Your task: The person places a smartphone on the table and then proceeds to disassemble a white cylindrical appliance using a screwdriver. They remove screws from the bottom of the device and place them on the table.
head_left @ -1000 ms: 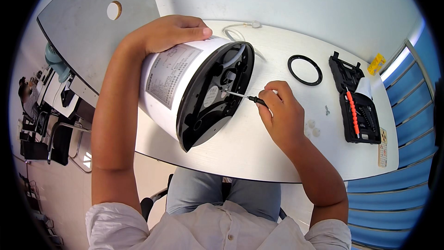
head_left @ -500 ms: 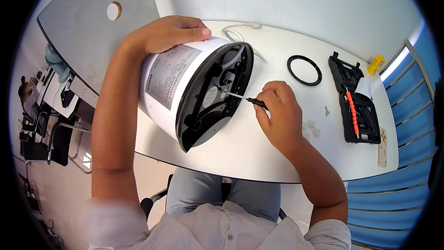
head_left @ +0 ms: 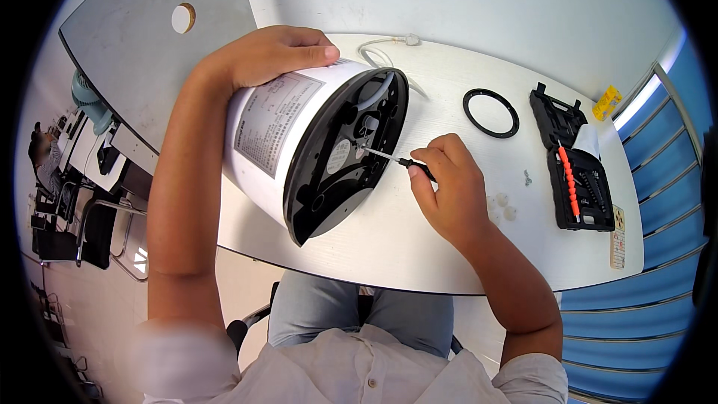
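A white, rounded electrical appliance lies tilted on its side on the white table, its black underside facing right. My left hand is curled over the top of its shell and steadies it. A grey label covers part of the shell below that hand. My right hand grips a small black-handled screwdriver between thumb and fingers. The screwdriver's tip reaches into the recessed underside, beside a round pale sticker. Whether it sits in a screw is too small to tell.
A black ring lies beyond my right hand. Near it are small screws and clear round pieces. Farther right stand an open black tool case, a yellow packet and a remote control. A grey cord trails behind the appliance.
Almost nothing differs. My right hand and the screwdriver have shifted very slightly, with the tip still in the same recess; the left hand keeps its place on the appliance.
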Demonstrator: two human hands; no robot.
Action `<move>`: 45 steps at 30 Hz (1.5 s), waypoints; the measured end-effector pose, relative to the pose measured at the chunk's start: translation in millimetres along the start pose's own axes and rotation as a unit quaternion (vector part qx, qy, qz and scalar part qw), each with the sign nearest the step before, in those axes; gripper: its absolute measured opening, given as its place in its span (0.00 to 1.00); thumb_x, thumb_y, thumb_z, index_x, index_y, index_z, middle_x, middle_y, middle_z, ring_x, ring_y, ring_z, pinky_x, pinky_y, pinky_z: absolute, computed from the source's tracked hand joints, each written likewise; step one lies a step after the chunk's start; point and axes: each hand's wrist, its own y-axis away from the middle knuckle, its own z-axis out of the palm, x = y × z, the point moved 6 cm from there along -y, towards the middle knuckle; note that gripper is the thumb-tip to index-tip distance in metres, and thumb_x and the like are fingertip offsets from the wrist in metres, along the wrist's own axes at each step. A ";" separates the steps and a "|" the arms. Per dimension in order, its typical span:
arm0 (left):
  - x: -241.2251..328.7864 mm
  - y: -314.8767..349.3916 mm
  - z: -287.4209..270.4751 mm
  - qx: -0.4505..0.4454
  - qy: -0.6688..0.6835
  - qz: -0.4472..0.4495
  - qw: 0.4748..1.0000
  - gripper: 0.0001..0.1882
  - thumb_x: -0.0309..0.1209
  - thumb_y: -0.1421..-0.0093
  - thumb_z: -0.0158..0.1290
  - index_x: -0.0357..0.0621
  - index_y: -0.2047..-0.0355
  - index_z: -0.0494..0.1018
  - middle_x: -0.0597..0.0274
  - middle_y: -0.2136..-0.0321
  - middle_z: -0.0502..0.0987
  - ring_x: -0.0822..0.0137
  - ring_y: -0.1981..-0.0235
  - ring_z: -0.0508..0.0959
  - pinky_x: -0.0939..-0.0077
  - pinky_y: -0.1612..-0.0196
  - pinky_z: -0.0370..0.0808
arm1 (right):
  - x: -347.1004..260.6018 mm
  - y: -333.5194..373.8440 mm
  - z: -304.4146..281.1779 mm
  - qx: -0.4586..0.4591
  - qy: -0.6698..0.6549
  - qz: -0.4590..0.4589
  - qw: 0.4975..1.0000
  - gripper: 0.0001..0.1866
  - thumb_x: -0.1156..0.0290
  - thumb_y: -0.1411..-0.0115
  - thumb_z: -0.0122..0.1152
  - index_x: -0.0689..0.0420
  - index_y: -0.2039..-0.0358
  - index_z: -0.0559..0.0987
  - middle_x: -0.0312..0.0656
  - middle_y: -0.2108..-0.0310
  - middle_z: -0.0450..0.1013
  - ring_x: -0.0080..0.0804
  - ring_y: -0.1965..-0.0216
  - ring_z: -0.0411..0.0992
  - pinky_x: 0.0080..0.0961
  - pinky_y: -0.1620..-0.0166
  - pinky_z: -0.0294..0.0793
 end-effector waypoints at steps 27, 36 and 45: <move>-3.7 1.3 -1.1 -0.001 -0.021 0.007 1.000 0.35 0.60 0.44 0.50 0.42 0.50 0.74 0.52 0.63 0.77 0.63 0.58 0.75 0.73 0.53 0.69 | -3.7 -2.1 0.7 0.016 0.099 -0.072 0.992 0.15 0.73 0.55 0.69 0.54 0.65 0.77 0.35 0.72 0.69 0.32 0.70 0.69 0.27 0.70 0.71; 0.7 2.4 -1.1 -0.001 -0.011 0.001 1.000 0.34 0.58 0.44 0.50 0.42 0.51 0.75 0.52 0.63 0.78 0.64 0.61 0.76 0.74 0.55 0.70 | 10.6 0.1 7.9 -0.042 0.003 0.047 0.998 0.09 0.72 0.49 0.64 0.56 0.66 0.78 0.37 0.72 0.73 0.33 0.69 0.73 0.27 0.68 0.73; -2.5 1.6 -1.3 0.000 0.012 -0.003 1.000 0.33 0.57 0.44 0.51 0.41 0.51 0.75 0.52 0.64 0.78 0.65 0.62 0.75 0.75 0.56 0.70 | 19.5 3.1 16.5 -0.100 -0.205 0.210 0.951 0.08 0.72 0.45 0.65 0.60 0.66 0.77 0.36 0.78 0.72 0.20 0.79 0.66 0.19 0.72 0.66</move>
